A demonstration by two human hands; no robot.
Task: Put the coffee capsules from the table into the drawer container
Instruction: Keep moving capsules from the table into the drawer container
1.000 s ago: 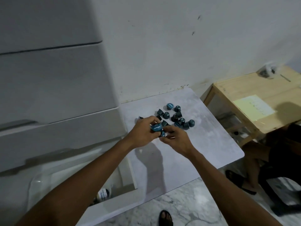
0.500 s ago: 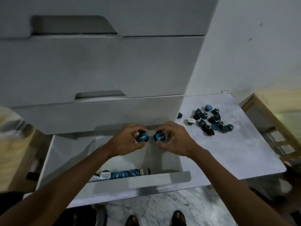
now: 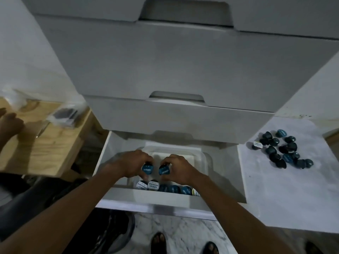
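Both hands are over the open white drawer [image 3: 225, 182]. My left hand [image 3: 128, 165] grips a blue capsule [image 3: 147, 169] and my right hand [image 3: 180, 169] grips another blue capsule [image 3: 164, 170], lids facing me. They hover above a clear container [image 3: 202, 162] inside the drawer, just over a row of capsules [image 3: 166, 187] lying along its near side. A pile of several blue capsules [image 3: 282, 152] sits on the white marble table [image 3: 286, 195] to the right.
Shut white drawer fronts [image 3: 174, 66] rise above the open one. A wooden table [image 3: 42, 138] with plastic bags and another person's hand [image 3: 10, 123] is at the left. My sandalled feet [image 3: 183, 244] stand on the marble floor below.
The view has swung left and down from the table to the drawer. Both hands, each with a capsule, have dropped lower into the drawer, close over the row of capsules.
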